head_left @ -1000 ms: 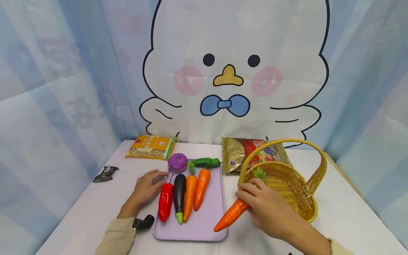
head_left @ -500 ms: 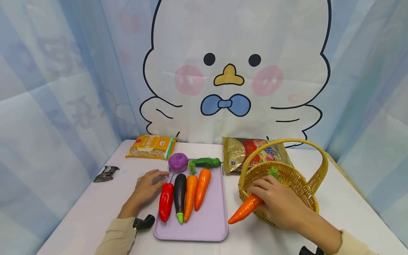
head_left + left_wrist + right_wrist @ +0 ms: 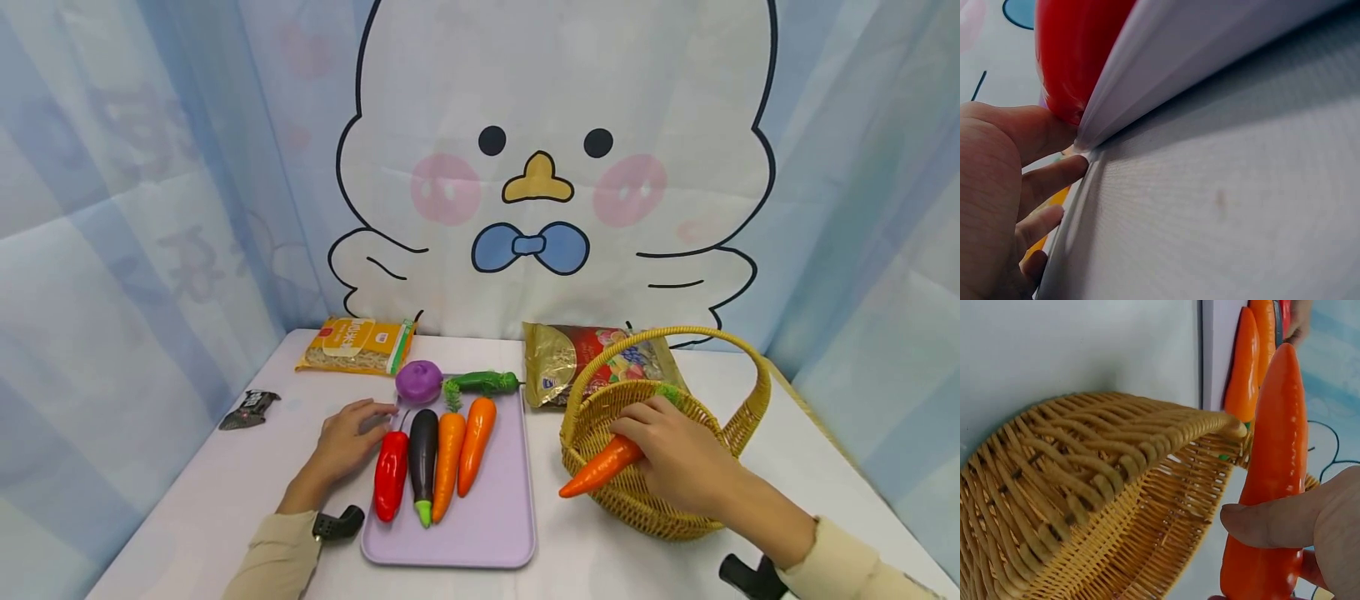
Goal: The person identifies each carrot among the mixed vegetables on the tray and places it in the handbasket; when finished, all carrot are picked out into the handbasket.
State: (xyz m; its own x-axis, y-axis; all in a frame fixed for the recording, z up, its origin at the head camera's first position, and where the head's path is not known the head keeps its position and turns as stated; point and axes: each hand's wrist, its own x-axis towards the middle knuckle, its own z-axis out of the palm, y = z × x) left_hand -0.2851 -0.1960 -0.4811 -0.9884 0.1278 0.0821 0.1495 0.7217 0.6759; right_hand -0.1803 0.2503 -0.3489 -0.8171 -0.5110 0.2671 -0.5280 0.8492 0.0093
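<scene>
In the head view my right hand (image 3: 678, 450) holds an orange carrot (image 3: 603, 467) above the wicker basket (image 3: 645, 517); its green top shows behind the fingers. The right wrist view shows the thumb pressed along the carrot (image 3: 1275, 437), beside the basket's woven rim (image 3: 1104, 481). At the left edge of the lilac tray (image 3: 487, 537) rests my left hand (image 3: 348, 442), fingers fairly straight. Its fingertips touch or nearly touch the tray rim beside the red pepper (image 3: 1075, 56). Lying on the tray are that red pepper, an eggplant (image 3: 423, 454), two carrots (image 3: 474, 446) and a green pepper (image 3: 480, 382).
A purple onion (image 3: 418, 382) sits at the tray's back left corner. Behind are a yellow noodle packet (image 3: 356, 346) and a gold-red bag (image 3: 558, 362), partly behind the basket handle (image 3: 675, 332). A small black packet (image 3: 250, 409) lies at the far left.
My right hand has moved right with the carrot, from the basket's near left side to over its opening. The left hand and the tray's vegetables have stayed in place.
</scene>
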